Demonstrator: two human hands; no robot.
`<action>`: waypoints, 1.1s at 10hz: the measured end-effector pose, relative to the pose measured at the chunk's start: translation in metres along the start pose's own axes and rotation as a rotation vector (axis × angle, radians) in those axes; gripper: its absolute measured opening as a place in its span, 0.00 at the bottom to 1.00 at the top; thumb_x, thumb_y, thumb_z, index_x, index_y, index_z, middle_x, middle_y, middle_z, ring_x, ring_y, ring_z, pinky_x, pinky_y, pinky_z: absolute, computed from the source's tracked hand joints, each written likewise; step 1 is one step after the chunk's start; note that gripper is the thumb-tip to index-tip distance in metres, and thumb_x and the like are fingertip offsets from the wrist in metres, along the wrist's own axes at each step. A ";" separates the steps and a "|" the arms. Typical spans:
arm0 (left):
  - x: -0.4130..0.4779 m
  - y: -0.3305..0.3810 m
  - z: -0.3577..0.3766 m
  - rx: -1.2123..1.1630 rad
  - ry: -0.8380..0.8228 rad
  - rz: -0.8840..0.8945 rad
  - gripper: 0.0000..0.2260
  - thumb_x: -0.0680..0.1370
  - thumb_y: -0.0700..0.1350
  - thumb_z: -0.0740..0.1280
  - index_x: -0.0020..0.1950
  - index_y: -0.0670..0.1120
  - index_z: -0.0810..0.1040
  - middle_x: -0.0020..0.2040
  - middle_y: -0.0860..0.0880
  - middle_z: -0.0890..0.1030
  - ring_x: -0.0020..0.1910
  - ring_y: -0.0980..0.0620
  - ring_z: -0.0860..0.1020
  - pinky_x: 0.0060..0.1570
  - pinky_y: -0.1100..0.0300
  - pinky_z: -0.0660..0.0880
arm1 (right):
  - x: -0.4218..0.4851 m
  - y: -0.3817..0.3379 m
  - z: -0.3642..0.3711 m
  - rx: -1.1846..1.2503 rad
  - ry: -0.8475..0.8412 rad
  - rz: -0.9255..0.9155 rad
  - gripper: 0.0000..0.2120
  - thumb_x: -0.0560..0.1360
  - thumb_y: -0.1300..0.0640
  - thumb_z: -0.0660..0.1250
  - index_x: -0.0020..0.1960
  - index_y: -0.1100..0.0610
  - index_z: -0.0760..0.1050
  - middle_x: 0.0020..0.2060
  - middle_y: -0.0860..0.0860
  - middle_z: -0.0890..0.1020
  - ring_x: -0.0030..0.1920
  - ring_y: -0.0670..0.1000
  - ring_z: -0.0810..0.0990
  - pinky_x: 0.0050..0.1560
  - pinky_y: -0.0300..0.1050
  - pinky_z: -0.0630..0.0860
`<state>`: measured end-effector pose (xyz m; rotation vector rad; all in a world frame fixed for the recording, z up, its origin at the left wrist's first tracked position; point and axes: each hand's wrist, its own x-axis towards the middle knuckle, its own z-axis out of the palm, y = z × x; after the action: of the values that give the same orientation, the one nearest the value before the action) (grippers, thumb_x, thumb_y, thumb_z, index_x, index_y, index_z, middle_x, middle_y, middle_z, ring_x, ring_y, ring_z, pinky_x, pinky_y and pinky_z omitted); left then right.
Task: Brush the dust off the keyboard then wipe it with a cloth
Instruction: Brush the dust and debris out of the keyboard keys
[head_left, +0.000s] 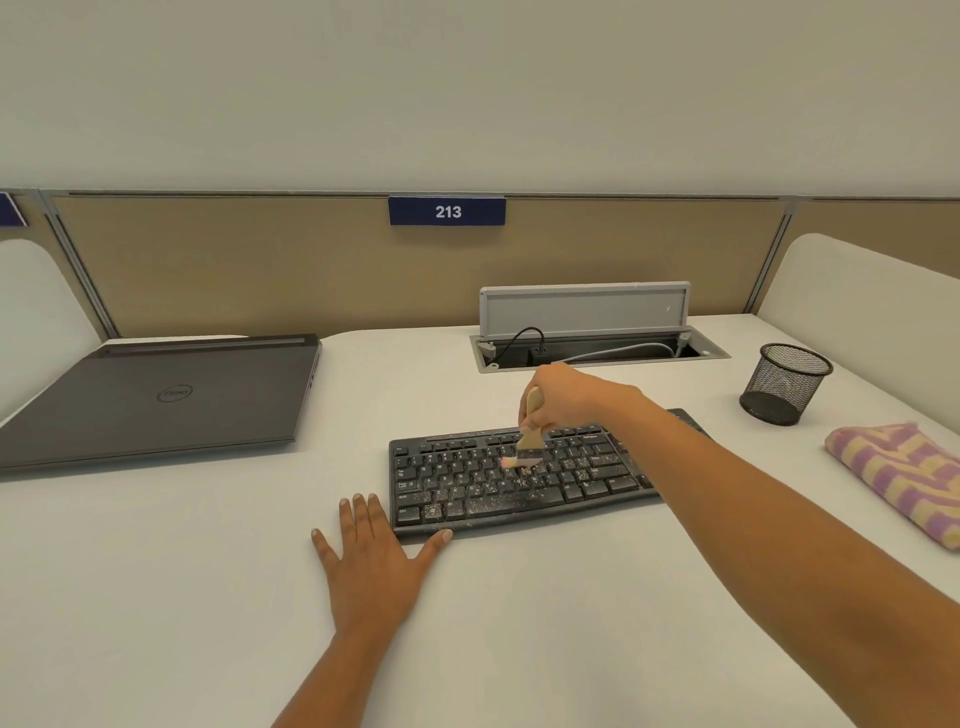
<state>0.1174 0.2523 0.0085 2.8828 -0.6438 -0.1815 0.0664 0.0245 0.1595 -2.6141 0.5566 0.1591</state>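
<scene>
Black and speckled with dust, the keyboard (514, 478) lies on the tabletop (208, 545). Right hand (563, 397) fingers clamp a brush (531, 434) over its keys. Left hand (371, 556) rests flat beside its left end, fingers apart.

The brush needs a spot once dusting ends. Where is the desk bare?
Bare desk lies on the near side of the laptop, left of the left hand, and between laptop and keyboard. Crowded on the right: the right hand with brush, mesh cup and cloth.

"213" on blue sign (447, 211); "Dell" logo on laptop (156, 395)
</scene>
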 end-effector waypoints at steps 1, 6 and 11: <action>0.000 0.000 -0.001 0.009 -0.005 -0.002 0.65 0.49 0.75 0.17 0.78 0.42 0.44 0.79 0.46 0.47 0.77 0.49 0.41 0.72 0.41 0.39 | 0.002 0.001 -0.004 -0.032 0.009 0.055 0.13 0.73 0.59 0.71 0.54 0.65 0.78 0.48 0.58 0.84 0.44 0.54 0.84 0.50 0.48 0.81; 0.000 0.000 -0.001 0.000 -0.002 0.001 0.66 0.49 0.75 0.17 0.78 0.41 0.45 0.79 0.46 0.47 0.77 0.49 0.41 0.72 0.41 0.39 | 0.005 -0.009 0.033 0.006 0.390 0.165 0.22 0.80 0.59 0.54 0.27 0.59 0.61 0.26 0.51 0.66 0.35 0.53 0.70 0.39 0.42 0.66; -0.001 0.000 -0.001 -0.011 -0.001 0.003 0.66 0.48 0.76 0.17 0.78 0.42 0.45 0.79 0.46 0.47 0.77 0.50 0.42 0.72 0.42 0.38 | 0.009 -0.008 0.026 0.248 0.492 0.208 0.16 0.79 0.60 0.57 0.49 0.71 0.78 0.46 0.65 0.82 0.47 0.61 0.82 0.50 0.52 0.79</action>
<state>0.1170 0.2527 0.0100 2.8712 -0.6449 -0.1857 0.0777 0.0400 0.1383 -2.3425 0.9486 -0.4720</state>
